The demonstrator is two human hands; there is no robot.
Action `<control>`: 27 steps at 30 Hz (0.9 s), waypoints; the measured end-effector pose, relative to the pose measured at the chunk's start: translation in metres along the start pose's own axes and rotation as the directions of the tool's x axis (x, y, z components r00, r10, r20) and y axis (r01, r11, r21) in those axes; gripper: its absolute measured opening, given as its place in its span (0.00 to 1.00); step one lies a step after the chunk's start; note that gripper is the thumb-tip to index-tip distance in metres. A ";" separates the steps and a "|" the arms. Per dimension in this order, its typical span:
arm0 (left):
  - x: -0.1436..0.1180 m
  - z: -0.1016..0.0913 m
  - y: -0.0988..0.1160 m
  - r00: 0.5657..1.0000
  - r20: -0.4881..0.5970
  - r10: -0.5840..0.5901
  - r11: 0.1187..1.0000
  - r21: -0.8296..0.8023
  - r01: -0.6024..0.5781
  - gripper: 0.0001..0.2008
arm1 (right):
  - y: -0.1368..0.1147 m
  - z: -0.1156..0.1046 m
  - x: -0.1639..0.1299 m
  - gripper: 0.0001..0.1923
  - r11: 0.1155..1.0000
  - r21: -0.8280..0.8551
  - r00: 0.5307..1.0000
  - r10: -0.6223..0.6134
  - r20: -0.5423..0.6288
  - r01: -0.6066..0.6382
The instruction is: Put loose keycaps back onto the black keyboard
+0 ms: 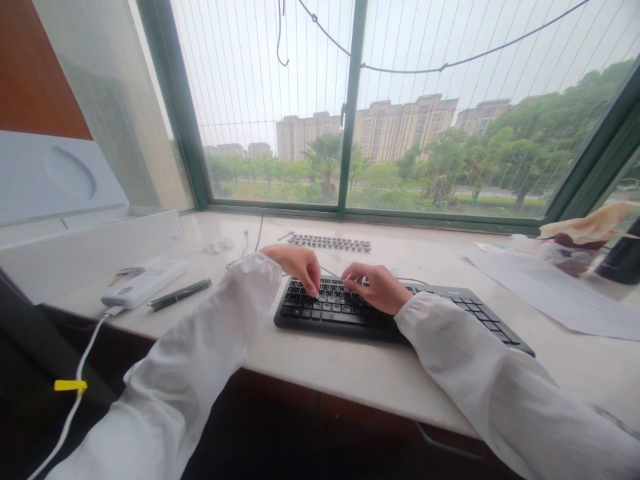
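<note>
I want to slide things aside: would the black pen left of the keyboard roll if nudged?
Probably: the pen looks slim and round, lying flat on the smooth ledge. Any clip might stop it. It seems stiff and light, untouched by either hand.

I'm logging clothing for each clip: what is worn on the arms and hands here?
Both arms wear loose white long sleeves, gathered at the cuffs. The left hand and right hand are bare: no gloves, and no rings or watch that I can see.

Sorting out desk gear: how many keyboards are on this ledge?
2: a black keyboard under both hands, left hand and right hand, and a flat grey keyboard behind it, near the window.
</note>
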State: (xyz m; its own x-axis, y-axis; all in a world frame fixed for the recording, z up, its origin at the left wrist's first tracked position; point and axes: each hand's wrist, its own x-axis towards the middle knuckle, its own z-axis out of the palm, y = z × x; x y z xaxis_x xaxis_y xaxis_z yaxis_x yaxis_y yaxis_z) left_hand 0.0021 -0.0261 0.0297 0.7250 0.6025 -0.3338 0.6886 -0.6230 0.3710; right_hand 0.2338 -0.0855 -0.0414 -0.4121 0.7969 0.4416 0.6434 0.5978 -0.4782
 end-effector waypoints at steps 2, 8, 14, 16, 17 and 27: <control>0.000 0.000 -0.001 1.000 0.007 0.012 1.000 0.003 -0.012 0.19 | 0.000 0.000 0.000 0.06 1.000 0.001 1.000 -0.002 -0.001 0.002; 0.000 0.000 0.000 1.000 0.009 -0.003 1.000 0.026 0.003 0.19 | 0.001 0.001 0.000 0.06 1.000 0.001 1.000 -0.010 0.001 0.010; 0.000 0.001 0.002 0.998 -0.016 -0.053 0.997 0.051 0.054 0.18 | 0.001 0.000 0.000 0.06 1.000 0.002 1.000 -0.025 0.010 0.025; 0.001 0.001 0.001 0.999 -0.005 -0.049 0.997 0.059 0.049 0.18 | 0.001 0.001 0.000 0.06 1.000 0.003 1.000 -0.027 0.012 0.027; 0.002 0.001 0.001 0.999 0.001 -0.045 0.997 0.062 0.044 0.18 | 0.001 0.001 0.000 0.06 1.000 0.003 1.000 -0.027 0.012 0.027; 0.005 0.001 -0.003 0.999 0.045 0.017 1.000 0.020 -0.018 0.17 | 0.001 0.001 0.000 0.07 1.000 0.009 1.000 -0.023 0.012 0.023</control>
State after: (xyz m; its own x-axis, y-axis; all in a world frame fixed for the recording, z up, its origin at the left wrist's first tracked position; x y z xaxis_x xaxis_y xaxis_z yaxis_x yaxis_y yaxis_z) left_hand 0.0038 -0.0219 0.0263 0.7363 0.5691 -0.3661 0.6759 -0.6433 0.3596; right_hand 0.2342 -0.0851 -0.0428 -0.4347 0.7839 0.4433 0.6282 0.6167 -0.4744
